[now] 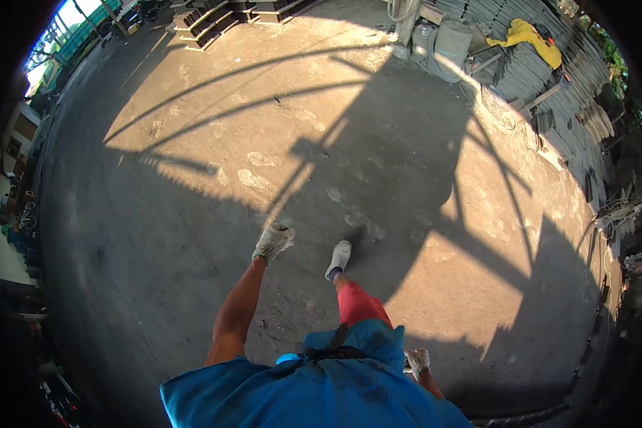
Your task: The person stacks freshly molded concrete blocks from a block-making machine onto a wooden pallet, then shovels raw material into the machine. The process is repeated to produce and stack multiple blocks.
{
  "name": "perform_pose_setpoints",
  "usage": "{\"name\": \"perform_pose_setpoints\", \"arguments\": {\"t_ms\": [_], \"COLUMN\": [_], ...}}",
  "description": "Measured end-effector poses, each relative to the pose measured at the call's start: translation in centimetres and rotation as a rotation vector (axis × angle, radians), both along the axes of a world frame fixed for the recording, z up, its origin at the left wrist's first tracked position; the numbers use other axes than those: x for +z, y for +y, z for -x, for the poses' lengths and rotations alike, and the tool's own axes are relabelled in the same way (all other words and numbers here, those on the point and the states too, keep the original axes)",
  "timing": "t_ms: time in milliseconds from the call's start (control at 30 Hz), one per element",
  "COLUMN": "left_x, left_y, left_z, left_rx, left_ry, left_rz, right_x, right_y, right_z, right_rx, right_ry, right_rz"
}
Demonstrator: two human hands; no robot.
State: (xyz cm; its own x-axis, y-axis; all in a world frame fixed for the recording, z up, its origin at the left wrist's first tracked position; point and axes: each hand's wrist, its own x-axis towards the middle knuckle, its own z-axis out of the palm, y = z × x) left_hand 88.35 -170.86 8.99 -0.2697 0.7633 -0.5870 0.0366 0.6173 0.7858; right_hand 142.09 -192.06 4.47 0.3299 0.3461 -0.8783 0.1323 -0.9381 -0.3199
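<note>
My left hand, in a whitish work glove with a greenish cuff, hangs out ahead of my body over the bare ground. Its fingers are loosely curled, and nothing shows in them. My right hand, also gloved, is low beside my blue shirt. Its fingers look bent in, with no object visible in them; part of this hand is small and hard to make out. Neither hand touches anything besides its glove. One foot in a white shoe is forward on the ground, below a red trouser leg.
Dusty ground is crossed by long shadows. Stacked dark pieces stand at the far left. At the far right are a grey drum, stacked grey slabs, a yellow cloth and a long-handled tool.
</note>
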Motion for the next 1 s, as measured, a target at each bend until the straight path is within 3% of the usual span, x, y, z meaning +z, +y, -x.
{"name": "perform_pose_setpoints", "arguments": {"t_ms": [33,67,133,200,233,267,300,333,367,400,433,500,567,667,700,733,767,800,867,933,1000], "left_x": [0.6,0.9,0.7,2.6,1.7,1.9,0.3,-0.5,-2.4,-6.0,-3.5,-6.4,-9.0,-11.4,-10.7,-5.0,-5.1,-2.5,-3.5,1.1,2.3], "left_y": [5.1,9.8,14.4,15.3,15.3,15.2,16.5,17.6,19.0,20.8,24.4,33.2,43.2,59.6,67.1,77.0,85.5,93.9,108.1,121.6,129.4], "left_z": [3.2,6.0,10.3,13.3,15.9,17.2,19.4,20.6,21.2,22.9,23.0,26.4,31.4,41.0,44.7,45.2,48.8,49.6,55.0,53.6,55.2], "left_rx": [-0.002,0.014,0.007,0.118,0.159,0.183,0.182,0.191,0.220,0.259,0.180,0.137,0.108,0.081,0.048,-0.044,-0.044,-0.159,-0.068,-0.167,-0.160], "left_ry": [0.022,0.052,0.091,0.064,0.029,0.058,0.026,-0.035,-0.084,-0.045,0.023,0.020,0.015,0.053,0.064,0.060,0.043,0.073,0.151,0.174,0.143], "left_rz": [-0.010,-0.030,-0.013,0.179,0.225,0.261,0.282,0.324,0.414,0.533,0.543,0.566,0.568,0.517,0.456,0.439,0.313,0.166,0.075,-0.085,-0.067], "right_x": [-1.0,-1.6,-4.9,-3.8,0.8,3.2,3.2,5.9,6.4,4.5,4.5,6.2,5.4,3.5,3.6,3.9,3.8,-3.5,-5.2,-7.8,-8.2], "right_y": [5.7,9.9,23.1,33.3,40.1,46.9,53.4,61.2,68.9,75.5,81.2,90.6,94.9,98.3,98.7,99.1,99.1,97.8,100.6,102.7,109.6], "right_z": [1.8,3.5,4.4,9.8,15.9,20.0,23.4,27.2,30.7,33.0,35.4,40.5,44.2,47.2,47.5,47.8,49.2,49.6,49.7,52.0,56.1], "right_rx": [-0.044,0.086,0.134,0.401,0.412,0.274,0.350,0.622,0.667,0.876,0.877,0.651,0.507,0.558,0.456,0.351,0.143,0.053,1.444,1.454,0.921], "right_ry": [0.039,-0.020,0.130,-0.018,-0.080,0.110,0.126,0.050,0.012,-0.160,-0.247,-0.263,-0.224,-0.206,-0.155,-0.116,-0.072,-0.247,-0.444,-0.391,-0.191], "right_rz": [0.021,0.006,0.102,-0.109,-0.213,-0.298,-0.374,-0.484,-0.503,-0.742,-0.798,-0.971,-0.840,-0.519,-0.387,-0.256,-0.150,-0.176,-0.065,-0.015,0.061]}}
